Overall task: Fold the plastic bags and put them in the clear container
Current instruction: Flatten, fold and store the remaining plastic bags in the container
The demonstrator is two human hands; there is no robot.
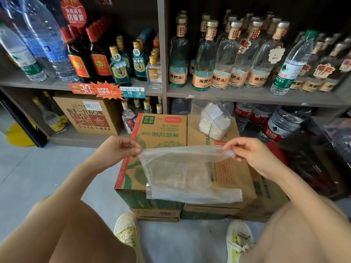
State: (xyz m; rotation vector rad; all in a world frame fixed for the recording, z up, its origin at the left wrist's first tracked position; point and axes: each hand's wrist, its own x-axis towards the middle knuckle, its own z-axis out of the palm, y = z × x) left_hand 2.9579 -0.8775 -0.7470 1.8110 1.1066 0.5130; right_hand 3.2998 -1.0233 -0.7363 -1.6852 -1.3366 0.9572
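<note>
Shelving (163, 92) lined the back of the room and was stocked with glass liquor bottles (205, 59) and plastic water bottles (290, 67). Stacked cardboard boxes (161, 130) stood on the grey floor (47, 168) in front of it, and their tops served as the surface. A clear container (195, 114) stood at the far end of the right-hand box, close to the lower shelf, with white folded bags (214, 124) inside it.

Both forearms reached forward from the lower corners of the view and converged above the boxes. The left hand (121, 149) pinched the upper left corner of a translucent plastic bag (190, 173) between thumb and fingertips, its other fingers curled. The right hand (248, 154) pinched the upper right corner likewise. The bag's top edge was drawn taut between the two hands, and the sheet hung flat over the box tops, well short of the container. Whether its lower edge touched the surface could not be determined. Two pale shoes (127, 232) were planted on the floor before the boxes.
</note>
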